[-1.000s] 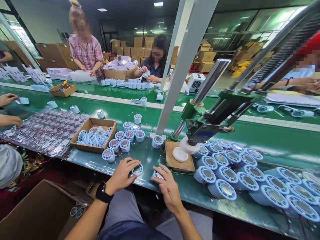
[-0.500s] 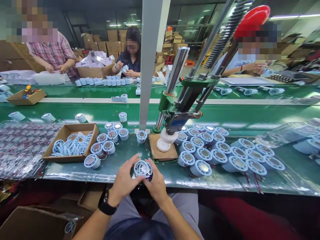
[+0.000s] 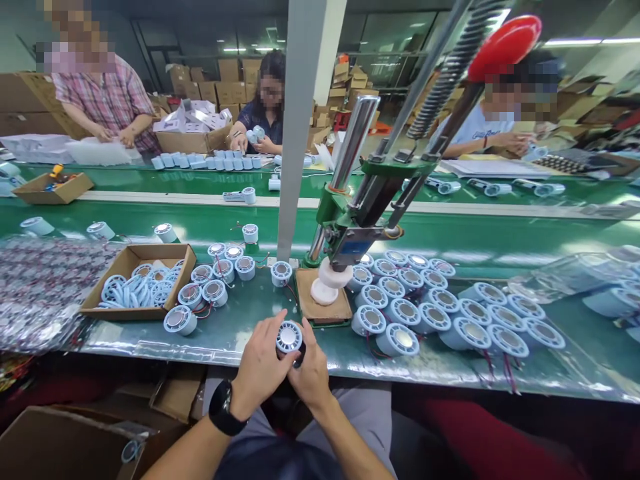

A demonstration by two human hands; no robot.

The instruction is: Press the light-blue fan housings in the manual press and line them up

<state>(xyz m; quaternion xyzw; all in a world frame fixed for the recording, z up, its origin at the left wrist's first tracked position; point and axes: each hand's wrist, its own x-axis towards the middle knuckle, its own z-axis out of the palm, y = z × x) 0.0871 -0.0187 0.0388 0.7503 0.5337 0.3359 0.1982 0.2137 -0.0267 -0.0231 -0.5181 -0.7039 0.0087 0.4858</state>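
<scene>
Between my two hands, over the bench's front edge, is a light-blue round motor housing [image 3: 289,337] with a silver disc in its slotted top. My left hand [image 3: 264,363], with a black watch on the wrist, wraps its left side. My right hand [image 3: 311,363] grips the right side. Just beyond stands a green hand press [image 3: 350,243] with a white round head above a white round seat [image 3: 324,292] on a brown pad. A cardboard box [image 3: 187,273] of blue slotted rings lies to the left.
Similar blue housings [image 3: 403,339] crowd the bench right of the press, and another group [image 3: 215,292] stands to its left. A grey post [image 3: 295,133] rises behind the bench. Bubble wrap [image 3: 45,287] covers the far left. Three people work across the green belt.
The ring on the held housing, loose and offset before, now sits evenly around the silver disc. Both my hands have closed in slightly. The person across in dark clothing has lowered one hand.
</scene>
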